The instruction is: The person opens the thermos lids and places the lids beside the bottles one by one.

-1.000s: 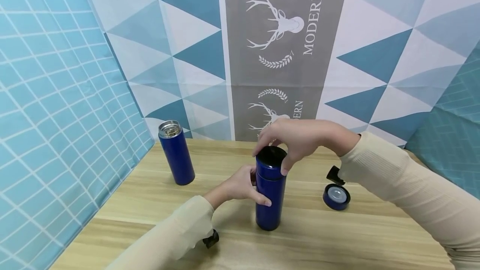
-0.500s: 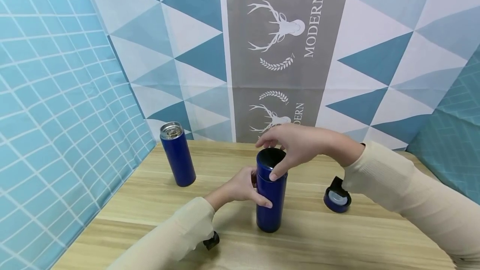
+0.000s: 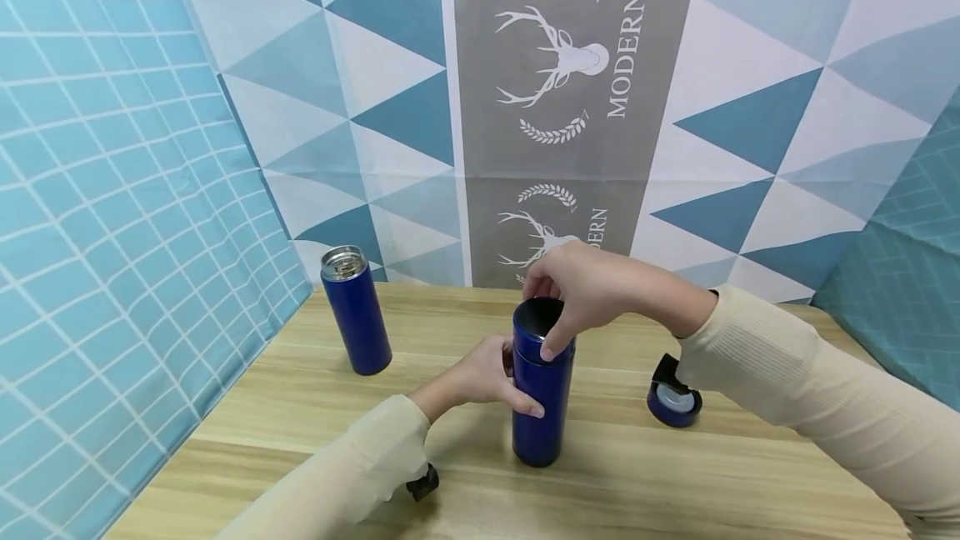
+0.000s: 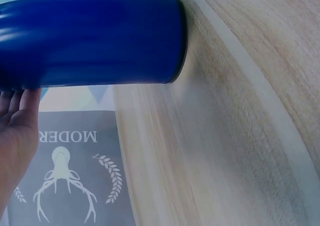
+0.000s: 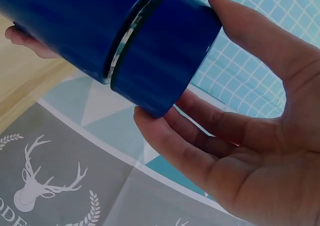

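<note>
A dark blue thermos bottle [image 3: 542, 423] stands upright on the table in the head view. My left hand [image 3: 491, 373] grips its body from the left, thumb across the front. At the top sits a blue lid [image 5: 162, 51] with a black top; a thin silvery line shows between lid and body in the right wrist view. My right hand [image 3: 581, 290] holds this lid from above, thumb at the front and fingers on the far side. In the left wrist view the bottle's lower body [image 4: 115, 38] fills the upper left, its dark base at the tabletop.
A second blue thermos [image 3: 356, 315] without a lid stands at the back left, steel rim showing. To the right lies a loose blue lid [image 3: 675, 407], underside up, partly behind a black piece [image 3: 667, 372] at the right sleeve. Patterned cloth hangs behind the wooden table [image 3: 637, 482].
My right thumb has shifted from the lid's right side to its front; the fingers loosened and closed on the lid again. The left hand and bottle stay in place.
</note>
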{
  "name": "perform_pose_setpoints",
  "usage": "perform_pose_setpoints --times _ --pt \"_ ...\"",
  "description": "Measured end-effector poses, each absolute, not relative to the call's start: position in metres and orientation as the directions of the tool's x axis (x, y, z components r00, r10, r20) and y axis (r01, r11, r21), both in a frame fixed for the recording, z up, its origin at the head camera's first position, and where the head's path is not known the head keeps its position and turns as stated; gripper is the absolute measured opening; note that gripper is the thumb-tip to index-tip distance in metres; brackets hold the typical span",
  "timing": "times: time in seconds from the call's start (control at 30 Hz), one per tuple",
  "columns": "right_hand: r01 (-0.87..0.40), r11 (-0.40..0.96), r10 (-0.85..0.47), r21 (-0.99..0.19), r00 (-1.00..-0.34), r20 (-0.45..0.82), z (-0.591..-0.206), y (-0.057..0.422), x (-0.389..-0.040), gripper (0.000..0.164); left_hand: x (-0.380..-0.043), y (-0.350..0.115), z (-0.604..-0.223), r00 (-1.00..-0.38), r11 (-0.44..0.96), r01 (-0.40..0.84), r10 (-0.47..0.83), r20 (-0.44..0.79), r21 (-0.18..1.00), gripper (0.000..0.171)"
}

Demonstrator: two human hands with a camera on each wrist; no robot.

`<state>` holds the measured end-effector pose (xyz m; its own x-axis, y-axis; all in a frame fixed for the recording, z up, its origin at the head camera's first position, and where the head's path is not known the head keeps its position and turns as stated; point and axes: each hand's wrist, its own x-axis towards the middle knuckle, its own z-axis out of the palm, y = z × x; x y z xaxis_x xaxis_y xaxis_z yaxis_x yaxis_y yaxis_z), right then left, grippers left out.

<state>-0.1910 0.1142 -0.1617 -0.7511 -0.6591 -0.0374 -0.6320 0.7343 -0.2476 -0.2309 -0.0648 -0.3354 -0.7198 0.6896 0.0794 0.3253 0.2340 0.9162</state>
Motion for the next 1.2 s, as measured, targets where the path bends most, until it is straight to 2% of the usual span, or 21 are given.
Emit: perform_pose_setpoints --times 1.2 --pt "-0.756 0.635 -0.773 -0.161 -0.623 -0.124 -0.1522 0.1131 -0.1954 0.044 -0.2319 -0.0651 -0.3357 -0.698 0.21 0.337 0.71 0.094 0.918 0.058"
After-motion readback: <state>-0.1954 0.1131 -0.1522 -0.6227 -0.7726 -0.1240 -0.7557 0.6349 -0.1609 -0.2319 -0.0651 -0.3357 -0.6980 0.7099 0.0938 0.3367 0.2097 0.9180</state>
